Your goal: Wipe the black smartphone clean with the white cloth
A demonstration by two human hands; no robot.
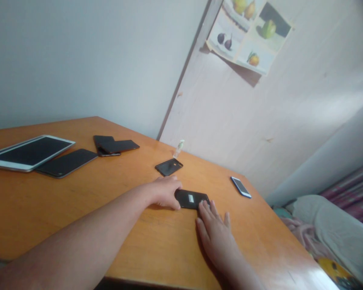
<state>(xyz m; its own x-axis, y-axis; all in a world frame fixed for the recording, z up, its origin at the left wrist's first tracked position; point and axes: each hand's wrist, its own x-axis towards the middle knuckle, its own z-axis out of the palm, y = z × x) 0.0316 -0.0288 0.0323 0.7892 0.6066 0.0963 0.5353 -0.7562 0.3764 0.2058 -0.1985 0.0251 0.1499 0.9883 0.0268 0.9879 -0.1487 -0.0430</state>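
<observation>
A black phone (189, 198) with a small white label lies on the wooden table in front of me. My left hand (167, 192) grips its left end, thumb on the near edge and fingers on the far edge. The fingers of my right hand (214, 231) are stretched out, their tips resting on the phone's right end and hiding that corner. Just beyond the phone is a black phone case (169, 166) with cutouts at one end. Behind the case stands a small clear bottle (178, 148).
On the table (145, 249), a white tablet (33, 153) lies at left, overlapping a dark tablet (67, 162). Stacked dark phones (119, 146) lie behind. At right is a phone with a white front (241, 187). Walls border the far edges; bedding (326, 221) is beyond the right edge.
</observation>
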